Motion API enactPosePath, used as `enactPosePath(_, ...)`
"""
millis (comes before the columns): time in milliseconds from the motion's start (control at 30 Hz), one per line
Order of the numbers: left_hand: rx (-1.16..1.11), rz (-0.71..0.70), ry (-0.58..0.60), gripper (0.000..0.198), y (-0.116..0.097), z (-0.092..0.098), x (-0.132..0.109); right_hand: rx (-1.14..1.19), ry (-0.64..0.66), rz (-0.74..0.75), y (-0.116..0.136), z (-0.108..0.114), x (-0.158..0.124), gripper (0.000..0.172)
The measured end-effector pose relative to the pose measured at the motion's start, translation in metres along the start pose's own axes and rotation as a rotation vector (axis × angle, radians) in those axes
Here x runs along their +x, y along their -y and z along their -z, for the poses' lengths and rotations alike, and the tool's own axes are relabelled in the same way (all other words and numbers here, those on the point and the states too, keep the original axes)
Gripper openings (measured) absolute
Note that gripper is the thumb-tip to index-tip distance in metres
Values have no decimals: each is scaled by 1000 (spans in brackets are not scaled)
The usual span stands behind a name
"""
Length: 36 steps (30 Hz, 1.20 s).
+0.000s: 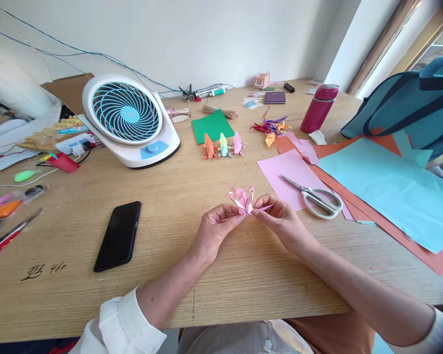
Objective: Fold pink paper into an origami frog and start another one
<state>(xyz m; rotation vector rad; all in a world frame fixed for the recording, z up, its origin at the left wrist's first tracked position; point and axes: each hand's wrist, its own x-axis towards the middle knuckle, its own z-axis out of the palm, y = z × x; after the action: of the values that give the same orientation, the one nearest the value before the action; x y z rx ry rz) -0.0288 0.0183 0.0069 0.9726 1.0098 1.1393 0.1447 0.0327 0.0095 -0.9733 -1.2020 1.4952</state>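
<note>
Grips (217, 230) (285, 225) pinching origami (245, 200), inside table edge (251, 317), scissors (305, 190) near

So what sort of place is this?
Probably a craft table in a home or small workroom: scissors lie among coloured paper sheets, folded paper figures sit in a row, and the left hand and right hand hold a pink paper piece.

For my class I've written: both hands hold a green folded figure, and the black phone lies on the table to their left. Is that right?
Not quite: the folded figure is pink, not green, as the head view shows. The left hand and right hand do hold it, and the black phone does lie to their left.
</note>
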Motion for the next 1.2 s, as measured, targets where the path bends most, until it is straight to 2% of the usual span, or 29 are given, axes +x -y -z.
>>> enactPosePath(167, 20, 11, -2, 17, -2, -1, -1, 32, 6, -12, 0, 0, 0, 41)
enactPosePath(367, 38, -19, 86, 17, -2, 1, -1, 67, 29, -54, -1, 1, -1, 45)
enactPosePath(700, 218, -133, 146, 15, -1, 6, 3, 71, -5, -66, -2, 1, 0, 45)
enactPosePath(800, 329, -198, 116, 16, -1, 6, 3, 64, 0, -49, -2, 0, 0, 43)
enactPosePath(933, 581, -371, -111, 16, 1, 6, 2, -13, 17, 60, -6, -1, -2, 35)
enactPosePath(1000, 585, -382, -164, 20, 2, 6, 2, -80, 23, 153, -10, -2, -3, 28)
enactPosePath(1200, 309, -254, 9, 14, 3, 3, 1, -485, -51, 468, -13, -4, -7, 5)
